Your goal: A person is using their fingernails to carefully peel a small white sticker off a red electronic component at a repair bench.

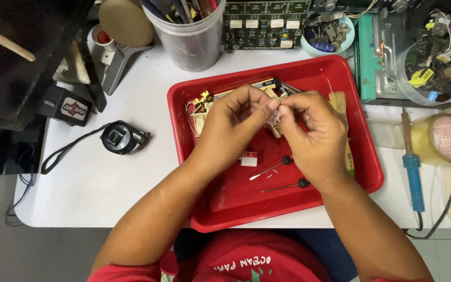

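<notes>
Pinching a small pale component point(274, 116) between the fingertips of both hands, the person is working over the far half of the shallow red plastic tray point(361, 156).

Both the left hand point(236, 117) and the right hand point(311, 130) are closing narrowly on that small part, which is mostly hidden by the fingers, so its shape cannot be told. Behind the hands, a cluster of small yellow-and-white transformer parts point(200, 112) is lying near the tray's far left corner, and a tan bristle brush point(338, 102) is lying along its right wall. Two thin black-tipped metal probes point(283, 175) and a small red-and-white block point(249, 158) are resting on the tray floor nearer the person. A blue-handled soldering iron point(412, 172) is lying on the white table point(105, 193), just right of the tray.
</notes>
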